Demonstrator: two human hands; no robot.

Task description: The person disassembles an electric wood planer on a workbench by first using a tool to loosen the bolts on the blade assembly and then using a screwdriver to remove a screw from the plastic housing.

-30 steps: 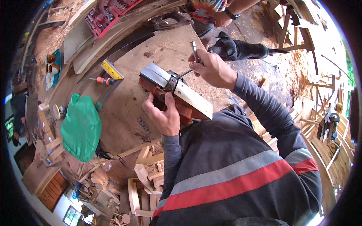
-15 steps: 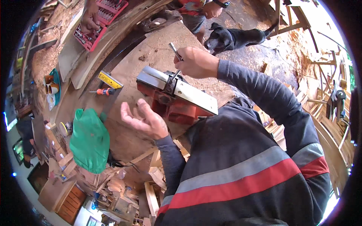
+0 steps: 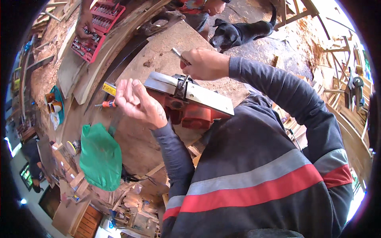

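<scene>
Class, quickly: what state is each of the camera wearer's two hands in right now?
Left hand: open, loosely curled, nothing visible in it.
Right hand: closed, holding a metal tool.

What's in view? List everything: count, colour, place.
planer: 1, red and silver, centre
tool: 1, silver, in right hand
square: 1, yellow, partly behind left hand
screwdriver: 1, orange, beside square
board: 1, brown, below planer
bag: 1, green, left
socket case: 1, red, upper left
tray: 1, teal, far left
cups: at least 2, brown, on tray
dog: 1, black, beyond right hand
wood pieces: many, tan, right
cabinet: 1, brown, lower left
others' hands: 2, bare, at case, top edge
jacket: 1, mostly black, bottom
left hand: 1, grey-sleeved, beside planer
right hand: 1, grey-sleeved, on tool
</scene>
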